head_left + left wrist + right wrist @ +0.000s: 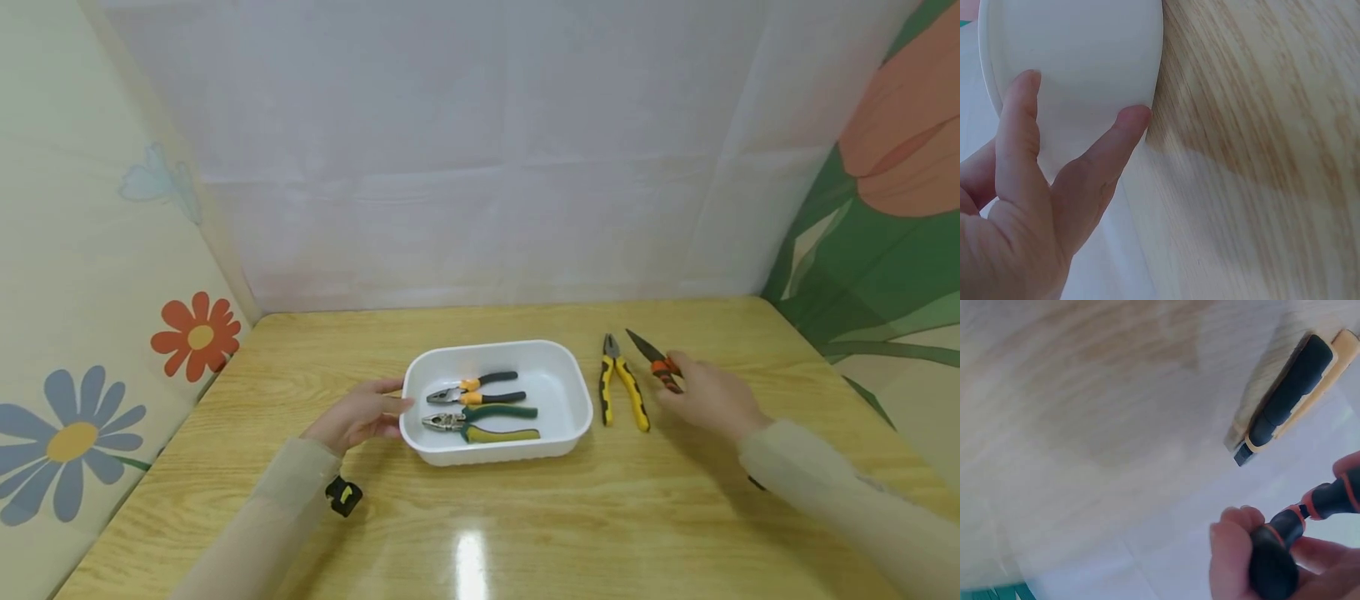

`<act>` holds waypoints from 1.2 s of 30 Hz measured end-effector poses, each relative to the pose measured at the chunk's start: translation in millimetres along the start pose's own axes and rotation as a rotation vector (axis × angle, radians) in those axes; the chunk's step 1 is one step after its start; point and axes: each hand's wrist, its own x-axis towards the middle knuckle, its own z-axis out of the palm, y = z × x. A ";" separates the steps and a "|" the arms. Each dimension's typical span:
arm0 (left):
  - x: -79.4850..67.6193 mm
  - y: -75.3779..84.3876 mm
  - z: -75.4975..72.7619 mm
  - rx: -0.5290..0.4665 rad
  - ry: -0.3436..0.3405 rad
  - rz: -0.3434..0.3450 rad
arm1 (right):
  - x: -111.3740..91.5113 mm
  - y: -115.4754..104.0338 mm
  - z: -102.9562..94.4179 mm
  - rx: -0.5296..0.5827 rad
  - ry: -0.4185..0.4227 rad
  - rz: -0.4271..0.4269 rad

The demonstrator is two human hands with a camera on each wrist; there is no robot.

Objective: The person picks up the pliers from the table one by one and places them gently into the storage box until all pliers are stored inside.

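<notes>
With its fingers spread, my left hand (360,417) touches the left end of a white plastic basin (495,454). The left wrist view has the fingertips against the outer wall of the basin (1085,37). Inside lie pliers with orange-and-black handles (468,386) and, nearer me, pliers with green-and-yellow handles (476,422). My right hand (712,396) grips long-nose pliers (660,364) by their red-and-black handles, the dark tip pointing away to the left. In the right wrist view, fingers wrap around the red-and-black handles (1275,562).
Yellow-and-black pliers (622,387) lie on the wooden table (525,525) between the basin and my right hand, handles spread toward me. A white cloth (480,167) hangs behind the table. Flower-printed cloths flank it at left (75,250) and right (900,275).
</notes>
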 end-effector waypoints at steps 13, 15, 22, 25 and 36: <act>-1.5 2.6 -0.1 -0.001 0.020 -0.030 | -5.4 -15.0 -10.9 -0.044 0.022 -0.040; -1.8 3.6 0.4 -0.003 0.021 -0.036 | -6.7 -18.1 -12.6 -0.043 0.011 -0.039; -0.8 4.1 1.6 -0.011 0.026 -0.037 | -8.8 -31.9 -17.0 -0.047 -0.013 -0.021; 0.0 3.8 1.1 -0.010 0.018 -0.031 | -8.8 -37.3 -19.1 -0.058 -0.015 -0.029; 0.8 1.6 -0.1 -0.033 0.007 -0.018 | -9.0 -52.8 -23.4 -0.049 0.016 -0.093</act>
